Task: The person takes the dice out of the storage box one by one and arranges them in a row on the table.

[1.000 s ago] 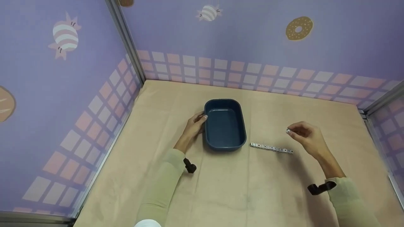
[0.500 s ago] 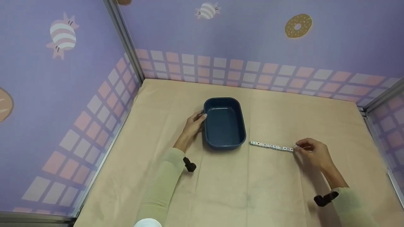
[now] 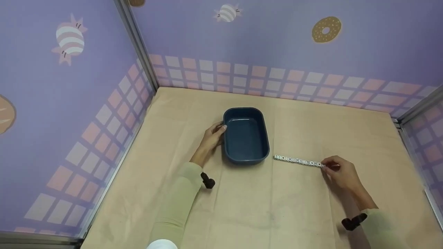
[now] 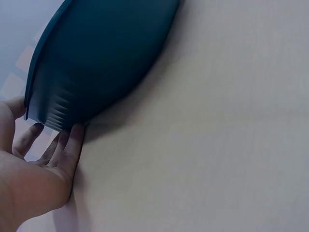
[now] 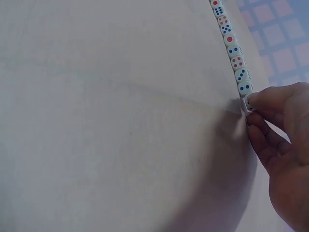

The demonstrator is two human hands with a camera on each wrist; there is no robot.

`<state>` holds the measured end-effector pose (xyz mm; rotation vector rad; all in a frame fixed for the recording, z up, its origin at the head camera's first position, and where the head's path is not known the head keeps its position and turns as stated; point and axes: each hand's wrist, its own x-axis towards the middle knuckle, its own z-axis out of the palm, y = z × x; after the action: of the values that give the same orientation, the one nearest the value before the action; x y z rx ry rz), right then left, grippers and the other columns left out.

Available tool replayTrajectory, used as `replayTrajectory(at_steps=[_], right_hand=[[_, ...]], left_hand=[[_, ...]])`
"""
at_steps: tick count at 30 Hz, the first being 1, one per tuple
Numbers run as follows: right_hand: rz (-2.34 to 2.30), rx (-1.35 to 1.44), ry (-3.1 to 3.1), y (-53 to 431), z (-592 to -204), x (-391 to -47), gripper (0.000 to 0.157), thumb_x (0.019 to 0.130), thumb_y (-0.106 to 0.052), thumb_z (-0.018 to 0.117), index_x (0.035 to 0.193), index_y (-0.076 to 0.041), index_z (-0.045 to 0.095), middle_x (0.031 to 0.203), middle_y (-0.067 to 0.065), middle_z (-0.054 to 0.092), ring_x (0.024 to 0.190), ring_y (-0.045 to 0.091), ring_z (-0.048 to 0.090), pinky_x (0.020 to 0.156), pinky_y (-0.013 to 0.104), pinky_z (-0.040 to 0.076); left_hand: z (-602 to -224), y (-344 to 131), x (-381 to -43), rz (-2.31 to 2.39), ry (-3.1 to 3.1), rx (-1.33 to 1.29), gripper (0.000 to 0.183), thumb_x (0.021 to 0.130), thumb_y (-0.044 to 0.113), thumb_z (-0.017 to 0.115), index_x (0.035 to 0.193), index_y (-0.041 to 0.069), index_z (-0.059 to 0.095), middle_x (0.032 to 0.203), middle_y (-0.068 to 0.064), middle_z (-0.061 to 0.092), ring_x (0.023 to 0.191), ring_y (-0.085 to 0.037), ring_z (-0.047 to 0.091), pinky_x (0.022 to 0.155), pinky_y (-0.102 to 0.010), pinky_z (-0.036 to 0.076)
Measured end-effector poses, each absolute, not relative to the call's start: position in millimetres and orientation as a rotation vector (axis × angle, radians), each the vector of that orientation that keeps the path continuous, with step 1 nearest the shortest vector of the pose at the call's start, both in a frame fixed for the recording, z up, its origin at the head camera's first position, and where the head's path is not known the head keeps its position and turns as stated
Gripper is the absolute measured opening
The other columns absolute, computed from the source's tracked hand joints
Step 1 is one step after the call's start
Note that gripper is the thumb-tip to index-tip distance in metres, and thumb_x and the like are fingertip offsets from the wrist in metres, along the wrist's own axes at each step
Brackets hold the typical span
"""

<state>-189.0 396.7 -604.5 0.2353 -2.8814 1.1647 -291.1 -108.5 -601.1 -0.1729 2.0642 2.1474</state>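
My left hand (image 3: 210, 139) grips the left side of a dark blue rectangular box (image 3: 246, 138), thumb at the rim and fingers against the outer wall. Nothing lies inside the box. To its right, a straight row of white dice (image 3: 294, 160) runs along the cloth, with red and blue pips showing in the right wrist view. At the row's right end, my right hand (image 3: 343, 173) pinches a single white die (image 5: 245, 103) between thumb and fingertips, right up against the last die of the row. Those fingers partly hide the pinched die.
A beige cloth (image 3: 242, 204) covers the table. Purple walls with printed sweets and pink and white squares (image 3: 259, 71) stand behind and at both sides. Each wrist carries a dark camera mount (image 3: 207, 181).
My right hand has come down and slightly right with its die, from above the cloth to the row's right end. My left hand keeps its grip on the box.
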Motion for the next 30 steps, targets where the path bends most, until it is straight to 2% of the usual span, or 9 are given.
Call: replayTrajectory(at_steps=[9,15,19,23,30], right_hand=[[1.118,0.297,-2.928,398.8,-604.1,-190.3,0.026,0.097,0.003,0.073,0.122,-0.003,0.070,0.114,0.015,0.070,0.105,0.033,0.069,0.081,0.006,0.047],[1.152,0.301,-2.913,396.9,-607.5,-192.9,0.025,0.096,0.000,0.076,0.121,-0.005,0.074,0.110,0.010,0.070,0.095,0.022,0.066,0.076,0.013,0.051],[1.148,0.289,-2.927,396.8,-611.5,-194.0,0.024,0.098,-0.003,0.076,0.121,-0.008,0.074,0.109,0.009,0.070,0.094,0.018,0.065,0.075,0.015,0.052],[1.154,0.283,-2.933,397.4,-611.8,-194.5,0.022,0.098,-0.003,0.075,0.119,-0.009,0.074,0.109,0.008,0.071,0.095,0.020,0.065,0.076,0.016,0.052],[1.154,0.302,-2.955,400.1,-607.3,-198.8,0.021,0.098,-0.004,0.076,0.119,-0.009,0.073,0.108,0.008,0.071,0.095,0.023,0.065,0.077,0.017,0.051]], left_hand=[[-603.3,-109.2,-292.2,2.110,2.092,-0.165,0.055,0.109,0.039,0.063,0.157,0.016,0.051,0.154,-0.011,0.055,0.137,-0.031,0.059,0.107,-0.046,0.054],[-604.4,-111.3,-292.1,2.161,2.043,-0.139,0.054,0.109,0.035,0.064,0.157,0.013,0.051,0.153,-0.014,0.055,0.136,-0.033,0.060,0.106,-0.047,0.054],[-605.0,-112.2,-290.6,2.153,2.021,-0.171,0.055,0.108,0.036,0.064,0.158,0.016,0.051,0.155,-0.011,0.054,0.135,-0.031,0.061,0.106,-0.045,0.055],[-604.5,-111.7,-290.3,2.157,1.986,-0.205,0.055,0.108,0.037,0.064,0.158,0.019,0.051,0.155,-0.009,0.054,0.132,-0.028,0.062,0.105,-0.042,0.055],[-601.2,-110.0,-292.1,2.196,1.959,-0.192,0.054,0.107,0.036,0.066,0.157,0.016,0.052,0.151,-0.010,0.057,0.129,-0.028,0.065,0.103,-0.041,0.056]])
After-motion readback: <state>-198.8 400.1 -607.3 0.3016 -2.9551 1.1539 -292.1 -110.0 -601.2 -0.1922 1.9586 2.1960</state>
